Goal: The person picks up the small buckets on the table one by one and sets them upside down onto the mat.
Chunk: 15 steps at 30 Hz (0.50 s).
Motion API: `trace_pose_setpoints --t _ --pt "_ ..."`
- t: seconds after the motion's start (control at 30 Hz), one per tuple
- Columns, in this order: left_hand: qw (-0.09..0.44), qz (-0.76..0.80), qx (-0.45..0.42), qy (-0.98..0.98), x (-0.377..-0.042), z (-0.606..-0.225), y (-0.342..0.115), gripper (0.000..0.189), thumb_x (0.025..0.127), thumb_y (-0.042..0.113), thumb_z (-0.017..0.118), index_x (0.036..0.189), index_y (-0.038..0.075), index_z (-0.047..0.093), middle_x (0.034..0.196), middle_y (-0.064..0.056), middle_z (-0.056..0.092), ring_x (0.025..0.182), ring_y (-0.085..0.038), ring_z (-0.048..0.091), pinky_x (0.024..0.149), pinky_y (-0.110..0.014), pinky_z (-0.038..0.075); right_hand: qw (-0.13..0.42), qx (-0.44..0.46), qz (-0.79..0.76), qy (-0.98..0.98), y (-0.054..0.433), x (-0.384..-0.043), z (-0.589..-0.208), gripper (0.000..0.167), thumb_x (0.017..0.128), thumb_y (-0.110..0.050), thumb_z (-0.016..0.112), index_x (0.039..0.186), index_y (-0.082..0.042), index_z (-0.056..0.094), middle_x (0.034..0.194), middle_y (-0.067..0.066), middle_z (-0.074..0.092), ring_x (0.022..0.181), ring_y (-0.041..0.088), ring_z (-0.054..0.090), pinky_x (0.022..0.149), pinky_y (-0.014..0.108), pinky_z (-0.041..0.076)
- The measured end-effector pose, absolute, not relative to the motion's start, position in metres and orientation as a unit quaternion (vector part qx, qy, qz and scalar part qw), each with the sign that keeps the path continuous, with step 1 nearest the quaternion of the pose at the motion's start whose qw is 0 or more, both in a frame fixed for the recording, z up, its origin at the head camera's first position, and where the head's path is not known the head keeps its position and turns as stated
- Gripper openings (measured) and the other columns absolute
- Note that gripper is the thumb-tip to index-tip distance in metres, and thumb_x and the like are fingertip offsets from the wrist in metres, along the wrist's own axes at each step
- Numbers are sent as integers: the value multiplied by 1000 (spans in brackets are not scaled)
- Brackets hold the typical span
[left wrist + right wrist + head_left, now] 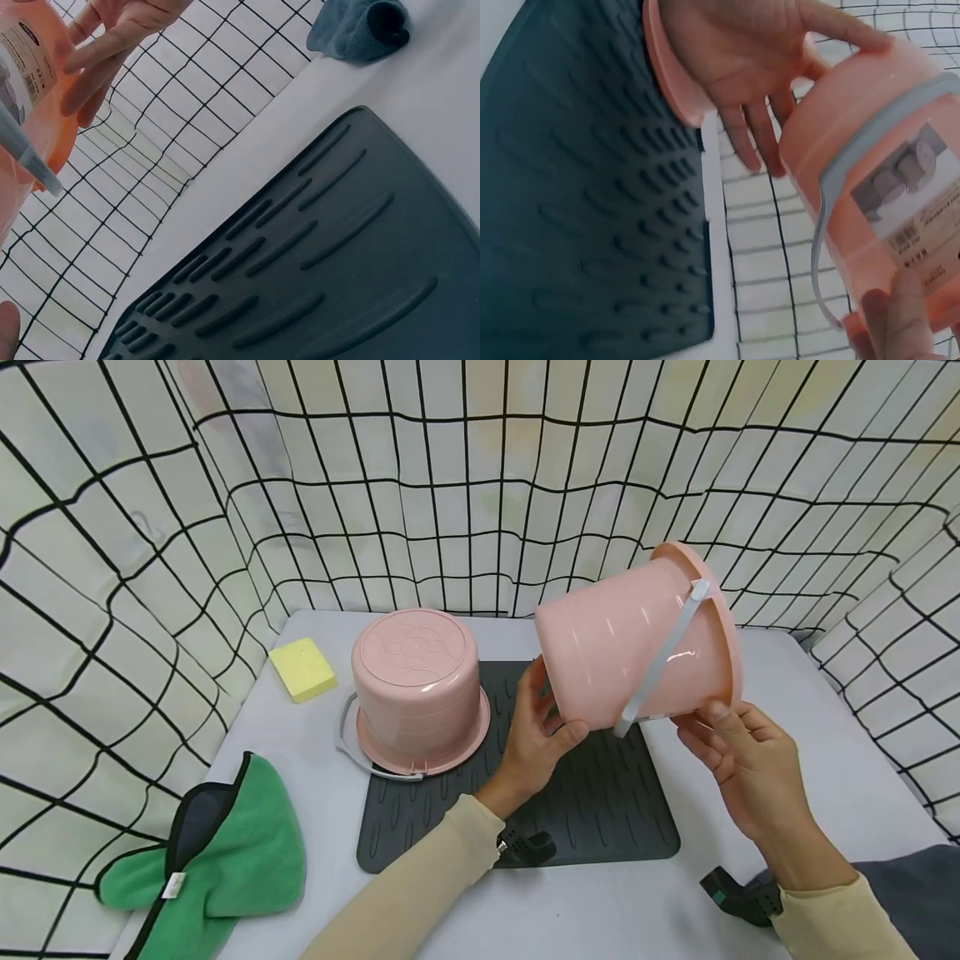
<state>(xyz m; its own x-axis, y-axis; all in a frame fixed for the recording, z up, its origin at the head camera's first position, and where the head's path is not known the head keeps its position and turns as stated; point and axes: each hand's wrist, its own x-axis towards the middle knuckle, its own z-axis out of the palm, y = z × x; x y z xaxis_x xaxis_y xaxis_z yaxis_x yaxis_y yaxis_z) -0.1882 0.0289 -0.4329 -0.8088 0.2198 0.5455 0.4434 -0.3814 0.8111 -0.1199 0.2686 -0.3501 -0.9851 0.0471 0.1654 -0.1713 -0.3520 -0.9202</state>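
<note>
A glossy pink bucket (pixel 600 647) is held tilted on its side above the mat, its rim to the right and its base to the left. My left hand (pixel 531 745) grips the base end from below, thumb underneath. At the lower rim, my right hand (pixel 753 777) pinches the edge between thumb and fingers. The pale grey handle (pixel 663 660) lies across the bucket's side. In the right wrist view a printed label (pixel 919 199) shows on its wall. A second pink bucket (pixel 416 693) stands upside down on the mat's left part.
The dark ridged mat (pixel 517 827) lies on the white table (pixel 592 910). A yellow sponge (pixel 303 669) sits at the back left, a green cloth (pixel 255 852) at the front left. Black wire grid panels (pixel 465 510) enclose the back and sides. Dark fabric (pixel 911 889) lies at right.
</note>
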Motion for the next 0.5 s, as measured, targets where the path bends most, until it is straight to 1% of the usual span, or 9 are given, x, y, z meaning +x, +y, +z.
trace_pose_setpoints --t 0.07,0.17,0.23,0.3,0.4,0.5 --pt "88 -786 -303 -532 -189 -435 30 107 90 67 70 165 15 16 169 -5 22 144 -33 41 111 -46 47 63 64 787 -611 270 -119 -348 20 107 -2 54 113 2 73 119 8 70 109 22 75 92 34 57" --pt "105 -795 -305 -513 -190 -436 29 106 90 64 72 165 12 17 167 -7 25 139 -31 45 107 -38 50 68 76 727 -679 272 -119 -344 25 107 -5 56 126 1 72 123 4 73 111 18 74 89 31 58" --pt "111 -799 -308 -504 -190 -438 29 106 91 62 73 165 11 17 166 -8 25 138 -30 45 108 -36 49 73 78 694 -712 273 -118 -342 29 106 -5 59 132 1 69 125 1 73 111 15 74 88 28 58" --pt "113 -800 -309 -501 -191 -439 29 106 91 62 73 165 11 16 166 -9 25 138 -30 44 108 -37 49 81 74 656 -747 275 -117 -340 34 105 -6 61 139 2 65 125 -3 73 110 11 74 87 25 57" --pt "112 -800 -300 -508 -190 -442 28 106 90 64 72 164 12 17 164 -8 28 137 -31 44 108 -38 49 114 52 554 -823 275 -114 -338 36 104 -12 65 139 -1 66 121 -13 70 102 2 73 85 15 56" --pt "108 -798 -287 -519 -189 -442 27 106 90 68 70 164 12 19 162 -8 31 136 -31 43 107 -39 49 179 40 442 -878 273 -112 -338 32 101 -15 72 130 -5 73 111 -20 66 93 -7 68 72 9 49"
